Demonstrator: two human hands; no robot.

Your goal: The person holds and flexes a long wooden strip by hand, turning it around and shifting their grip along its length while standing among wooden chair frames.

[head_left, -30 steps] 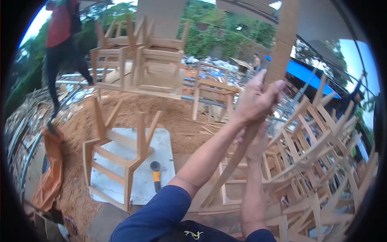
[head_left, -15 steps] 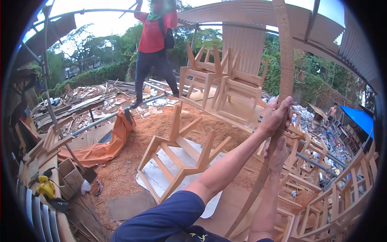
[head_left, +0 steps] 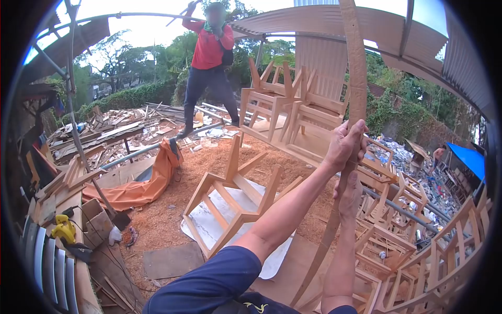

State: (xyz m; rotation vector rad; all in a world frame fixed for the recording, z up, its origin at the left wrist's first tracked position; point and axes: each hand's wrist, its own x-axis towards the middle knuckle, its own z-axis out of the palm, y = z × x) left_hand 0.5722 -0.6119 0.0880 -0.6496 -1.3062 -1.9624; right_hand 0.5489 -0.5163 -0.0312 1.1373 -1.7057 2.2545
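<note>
A long wooden plank [head_left: 357,68] stands nearly upright before me, its lower end slanting down toward the bottom of the view. My left hand [head_left: 345,146] is wrapped round it near the middle. Just below, my right hand [head_left: 349,196] also grips the plank, its fingers partly hidden behind the wood. Left of my forearm, an upturned wooden chair frame [head_left: 222,201] rests over a white board [head_left: 271,264] on the sawdust-covered ground.
Stacked chair frames [head_left: 272,104] stand on a platform behind. A person in red [head_left: 209,47] stands back left, one arm raised. More frames [head_left: 439,251] crowd the right. An orange cloth [head_left: 141,186] and a yellow tool [head_left: 64,228] lie left; another person [head_left: 438,156] is far right.
The view has swung left, showing the person in red whole and the yellow tool at the left. Both hands stay on the plank, which now stands more upright in view.
</note>
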